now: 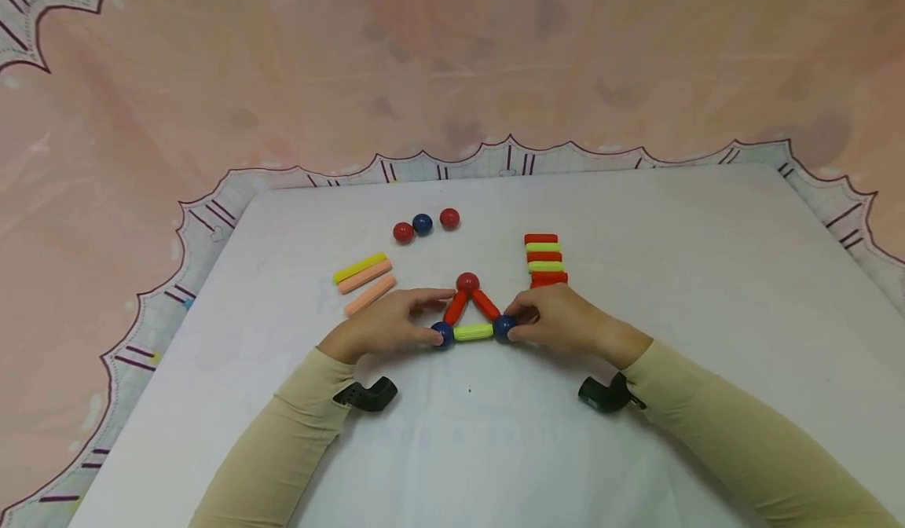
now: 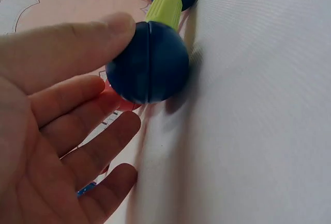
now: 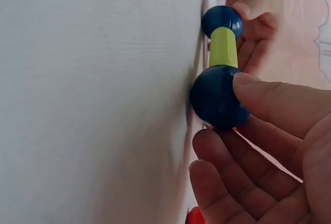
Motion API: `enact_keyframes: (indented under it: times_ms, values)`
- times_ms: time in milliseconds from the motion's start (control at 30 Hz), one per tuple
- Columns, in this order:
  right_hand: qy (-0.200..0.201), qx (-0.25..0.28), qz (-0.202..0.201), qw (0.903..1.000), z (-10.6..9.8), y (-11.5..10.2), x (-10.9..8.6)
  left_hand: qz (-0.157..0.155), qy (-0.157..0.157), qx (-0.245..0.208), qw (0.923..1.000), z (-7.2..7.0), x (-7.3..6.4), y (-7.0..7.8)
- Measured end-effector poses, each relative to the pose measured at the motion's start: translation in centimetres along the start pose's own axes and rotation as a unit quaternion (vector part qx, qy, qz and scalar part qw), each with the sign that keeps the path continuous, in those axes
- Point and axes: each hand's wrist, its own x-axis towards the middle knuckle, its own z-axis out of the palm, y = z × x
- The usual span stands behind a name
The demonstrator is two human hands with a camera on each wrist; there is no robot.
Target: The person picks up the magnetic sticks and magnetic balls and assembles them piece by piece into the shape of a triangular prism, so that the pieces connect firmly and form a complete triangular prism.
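A small triangle of balls and rods lies on the white tabletop in the head view. It has a red ball (image 1: 467,283) at the far corner, two red rods (image 1: 456,308) as sides and a yellow-green rod (image 1: 473,332) along the near side. My left hand (image 1: 385,325) holds the left blue ball (image 2: 147,63), thumb on its near side and fingers toward the red rod. At the other near corner, my right hand (image 1: 566,320) grips the right blue ball (image 3: 220,97) between thumb and fingers. Both blue balls meet the ends of the yellow-green rod.
Beyond the triangle are two red balls (image 1: 449,218) and a blue ball (image 1: 422,224). A yellow rod (image 1: 359,268) and two peach rods (image 1: 364,276) lie by my left hand. Several red and yellow-green rods (image 1: 544,257) sit in a column beyond my right hand.
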Motion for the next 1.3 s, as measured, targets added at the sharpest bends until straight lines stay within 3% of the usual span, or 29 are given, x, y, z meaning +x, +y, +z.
enact_keyframes:
  times_ms: [200, 467, 600, 833, 1300]
  values:
    - [-0.001, 0.005, 0.013, 0.9999, -0.9, 0.7, -0.4, -0.013, 0.026, -0.016, 0.9995, 0.1, -0.1, 0.4]
    - [0.063, -0.031, 0.043, 0.9966, -3.4, 2.5, -1.5, -0.013, 0.06, -0.025, 0.9978, 0.5, -0.2, 0.7]
    - [0.07, -0.049, 0.056, 0.9948, -4.0, 3.1, -1.7, -0.017, 0.07, -0.03, 0.997, 0.6, -0.3, 0.6]
    - [0.06, -0.072, 0.068, 0.9933, -4.1, 3.4, -1.6, -0.027, 0.083, -0.02, 0.996, 0.7, -0.4, 0.6]
    - [0.065, -0.1, 0.055, 0.9913, -3.4, 3.5, -0.8, -0.024, 0.086, -0.016, 0.9959, 0.8, -0.4, 0.5]
